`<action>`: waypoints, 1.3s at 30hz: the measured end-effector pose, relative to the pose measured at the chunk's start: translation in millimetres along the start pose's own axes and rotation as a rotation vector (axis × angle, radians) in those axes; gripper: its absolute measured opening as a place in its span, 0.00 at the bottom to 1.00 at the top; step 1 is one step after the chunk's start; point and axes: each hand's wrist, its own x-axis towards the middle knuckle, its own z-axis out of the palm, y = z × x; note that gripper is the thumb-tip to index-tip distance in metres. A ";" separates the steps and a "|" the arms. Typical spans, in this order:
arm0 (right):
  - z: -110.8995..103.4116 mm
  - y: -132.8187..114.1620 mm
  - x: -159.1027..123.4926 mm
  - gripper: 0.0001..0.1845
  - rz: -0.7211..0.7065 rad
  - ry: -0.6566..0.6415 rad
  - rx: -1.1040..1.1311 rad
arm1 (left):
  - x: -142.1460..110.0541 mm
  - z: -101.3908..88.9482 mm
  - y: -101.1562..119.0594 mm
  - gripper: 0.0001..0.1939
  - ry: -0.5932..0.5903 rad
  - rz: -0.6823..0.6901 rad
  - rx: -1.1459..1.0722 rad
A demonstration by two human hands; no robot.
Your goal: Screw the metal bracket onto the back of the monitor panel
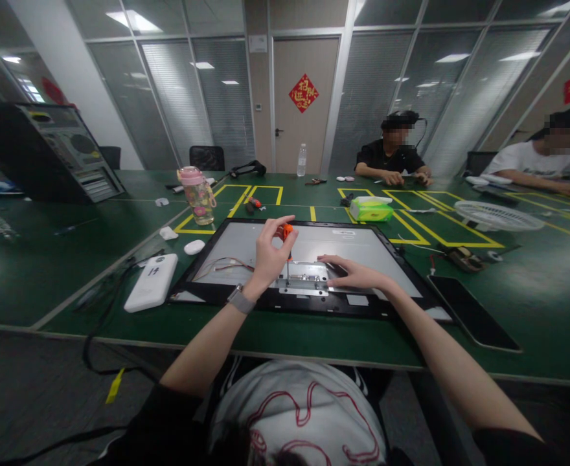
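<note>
Left grip (270,251) closed round orange screwdriver (287,230), shaft near upright; metal bracket (304,292) below it, on panel (231,241). Right grip (357,273) open beside bracket. Keep shaft square, press evenly, brace bracket.

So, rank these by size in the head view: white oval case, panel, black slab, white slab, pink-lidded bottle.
Panel
Black slab
White slab and pink-lidded bottle: too alike to rank
White oval case

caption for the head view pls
Left hand holds an orange screwdriver upright over a metal bracket on an opened panel, right hand alongside.
</note>
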 end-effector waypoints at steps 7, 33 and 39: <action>-0.7 1.4 -0.5 0.40 0.003 -0.008 -0.005 | 0.0 -2.0 0.2 0.12 -0.041 -0.056 -0.048; -1.2 -4.8 -1.2 0.40 -0.004 -0.007 -0.010 | -6.1 -1.2 5.0 0.13 0.093 0.186 0.139; -1.3 -9.6 -1.7 0.39 0.007 -0.001 -0.004 | -13.4 14.5 4.3 0.15 -0.018 -0.115 -0.183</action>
